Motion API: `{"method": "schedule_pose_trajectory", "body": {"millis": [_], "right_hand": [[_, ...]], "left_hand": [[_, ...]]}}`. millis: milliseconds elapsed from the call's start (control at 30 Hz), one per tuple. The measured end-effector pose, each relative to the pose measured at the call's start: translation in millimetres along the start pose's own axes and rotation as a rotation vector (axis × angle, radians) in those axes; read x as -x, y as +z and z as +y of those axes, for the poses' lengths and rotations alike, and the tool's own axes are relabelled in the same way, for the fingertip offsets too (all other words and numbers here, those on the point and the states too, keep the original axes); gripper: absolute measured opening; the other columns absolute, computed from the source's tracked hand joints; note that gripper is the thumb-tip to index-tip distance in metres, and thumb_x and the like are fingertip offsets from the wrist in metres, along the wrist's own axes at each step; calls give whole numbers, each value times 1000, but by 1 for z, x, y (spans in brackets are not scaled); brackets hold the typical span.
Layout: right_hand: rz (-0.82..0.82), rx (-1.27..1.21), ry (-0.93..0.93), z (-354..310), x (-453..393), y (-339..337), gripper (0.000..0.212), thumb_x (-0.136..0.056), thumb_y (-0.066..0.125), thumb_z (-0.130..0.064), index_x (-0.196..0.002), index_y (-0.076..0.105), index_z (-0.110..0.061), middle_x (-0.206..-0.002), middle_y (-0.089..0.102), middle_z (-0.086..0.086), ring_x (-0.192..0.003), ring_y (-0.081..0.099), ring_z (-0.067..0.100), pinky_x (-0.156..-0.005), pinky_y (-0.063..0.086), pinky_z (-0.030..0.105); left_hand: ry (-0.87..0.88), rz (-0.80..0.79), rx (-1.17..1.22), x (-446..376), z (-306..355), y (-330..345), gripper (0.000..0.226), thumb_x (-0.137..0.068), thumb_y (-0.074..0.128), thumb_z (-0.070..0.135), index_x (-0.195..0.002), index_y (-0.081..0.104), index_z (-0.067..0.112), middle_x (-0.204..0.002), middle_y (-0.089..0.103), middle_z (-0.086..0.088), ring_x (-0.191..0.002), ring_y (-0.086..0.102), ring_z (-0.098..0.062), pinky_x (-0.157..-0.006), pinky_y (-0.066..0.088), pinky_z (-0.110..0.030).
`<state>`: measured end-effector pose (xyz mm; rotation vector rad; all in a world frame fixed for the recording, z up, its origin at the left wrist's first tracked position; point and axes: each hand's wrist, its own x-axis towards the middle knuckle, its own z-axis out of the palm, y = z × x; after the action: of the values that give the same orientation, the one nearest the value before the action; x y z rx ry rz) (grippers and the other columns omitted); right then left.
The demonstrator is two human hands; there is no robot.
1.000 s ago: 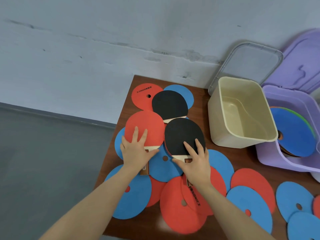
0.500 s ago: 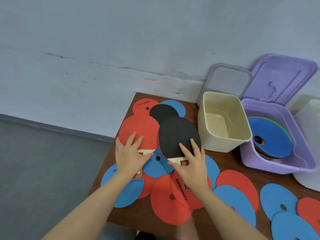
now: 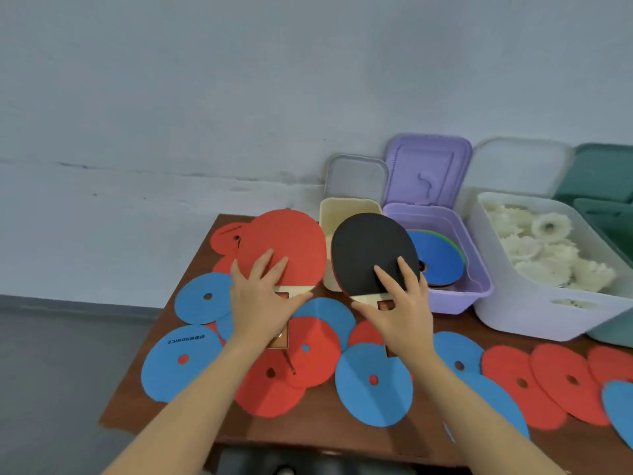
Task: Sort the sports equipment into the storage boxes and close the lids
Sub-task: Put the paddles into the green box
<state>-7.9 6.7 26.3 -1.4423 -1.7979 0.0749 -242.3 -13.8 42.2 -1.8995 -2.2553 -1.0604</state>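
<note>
My left hand (image 3: pixel 260 303) grips a red table tennis paddle (image 3: pixel 284 241) at the neck, fingers spread on the blade. My right hand (image 3: pixel 400 310) grips a black paddle (image 3: pixel 370 248) the same way. Both paddles are raised off the brown table (image 3: pixel 329 430), blades pointing away from me. The black paddle overlaps the open cream box (image 3: pixel 342 207) and the purple box (image 3: pixel 459 296), which holds stacked flat discs (image 3: pixel 438 258). Several red and blue flat discs (image 3: pixel 373 382) lie scattered on the table under my hands.
A clear lid (image 3: pixel 356 176) and a purple lid (image 3: pixel 428 169) lean against the wall behind their boxes. To the right stand a white box (image 3: pixel 513 310) full of white shuttlecocks (image 3: pixel 541 248) and a green box (image 3: pixel 609 214). The table's left edge drops to grey floor.
Both hands have lifted their paddles off the disc pile and carried them up and to the right, toward the boxes. My view has swung right, bringing the white and green boxes in.
</note>
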Motion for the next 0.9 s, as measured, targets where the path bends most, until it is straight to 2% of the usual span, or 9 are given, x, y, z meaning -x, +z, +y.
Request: {"method": "schedule_pose_trajectory", "body": {"millis": [100,233,333,467,567,700,900], "right_hand": [[67,-14,61,23,-11,-29,68,-63,80,-49,-124,60,-25,-144,40,8,-130,31,42,-97,39,52],[129,-5,114,62,-31,-57,68,-64,79,-50,-125,58,-29,-145,38,5,-131,32,36,-90,47,50],[147,-32,112,95,-48,-73,67,-64,80,-47,-125,59,-26,-146,37,6,-129,35,34,-94,45,50],[147,1,96,133,-72,-95,68,-64,80,-48,-125,59,-27,-146,36,5,-130,32,33,-99,40,47],[149,21,99,161,-94,-112,69,-63,76,-51,-124,59,-26,-146,37,6,-128,35,35,-99,41,48],[153,54,111,200,-124,-134,69,-63,70,-57,-123,60,-25,-144,39,8,-127,37,36,-100,38,47],[108,92,60,264,-147,-169,67,-63,76,-54,-124,59,-29,-145,38,4,-130,34,36,-100,39,49]], "left_hand": [[76,-8,17,-7,42,16,82,-58,50,76,-121,62,26,-137,49,5,-128,31,-44,-104,31,-57],[168,22,67,-28,99,42,77,-58,52,72,-117,65,25,-133,53,3,-123,36,-45,-97,39,-57],[237,75,125,-45,130,66,74,-58,56,70,-115,66,25,-131,55,3,-122,38,-45,-95,41,-57],[270,121,158,-65,170,98,73,-58,56,71,-112,68,23,-127,57,3,-126,35,-42,-107,31,-53],[240,62,207,-79,206,120,76,-56,56,71,-115,66,25,-131,54,6,-125,36,-39,-108,25,-43],[250,31,190,-96,249,144,76,-57,56,72,-117,64,27,-132,53,7,-121,40,-38,-99,40,-49],[318,27,177,-106,312,180,74,-60,53,71,-116,65,23,-131,54,2,-123,38,-44,-96,39,-59]]}}
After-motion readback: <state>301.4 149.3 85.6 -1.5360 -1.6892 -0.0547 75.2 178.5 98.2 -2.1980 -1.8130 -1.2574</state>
